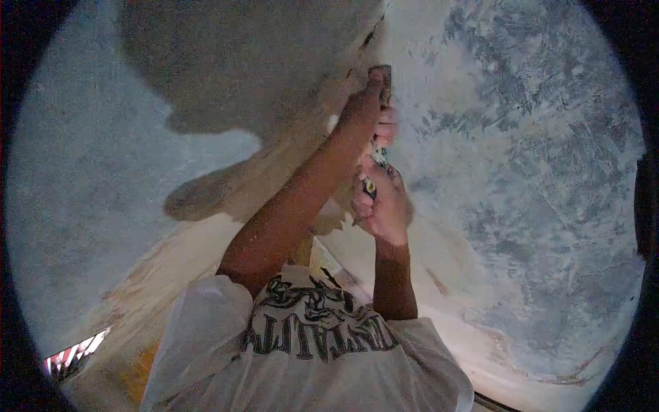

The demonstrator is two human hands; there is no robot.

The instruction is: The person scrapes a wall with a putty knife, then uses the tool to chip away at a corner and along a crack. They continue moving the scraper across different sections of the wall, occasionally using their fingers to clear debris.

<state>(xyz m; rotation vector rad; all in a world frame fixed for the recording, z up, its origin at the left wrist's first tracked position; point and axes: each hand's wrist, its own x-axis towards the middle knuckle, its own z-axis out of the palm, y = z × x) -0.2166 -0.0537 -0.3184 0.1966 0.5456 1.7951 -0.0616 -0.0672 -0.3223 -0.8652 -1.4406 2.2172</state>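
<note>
scraper (pixel 379 81): flat-bladed hand tool, dark blade end up, pressed flat to the surface right at the corner seam (pixel 367 41) where two walls meet. The handle runs down into the lower fist. Too blurred to tell whether there is any filler on the blade.
left hand (pixel 362 113): arm at full stretch, fingers (pixel 375 86) closed and bearing on the blade end, pushing it into the wall.
right hand (pixel 386 206): just below the left, fingers (pixel 364 202) wrapped tight round the handle, wrist bent back.
right wall (pixel 535 172): mottled grey and white, covered in short crossing stroke marks. Looks worked over most of its face.
beige band (pixel 288 144): smooth cream strip following the seam down toward the body, with ragged edges against the grey.
left wall (pixel 82 178): plain, even grey, no stroke marks visible.
progress (my read): right side largely covered. Seam strip around the blade is the part in hand, left side looks untouched.
shadow (pixel 220 75): head and arm cast onto the left wall.
T-shirt (pixel 309 357): white, dark printed lettering, bottom of view.
striped object (pixel 72 356): red and white, lower left, can't identify.
</note>
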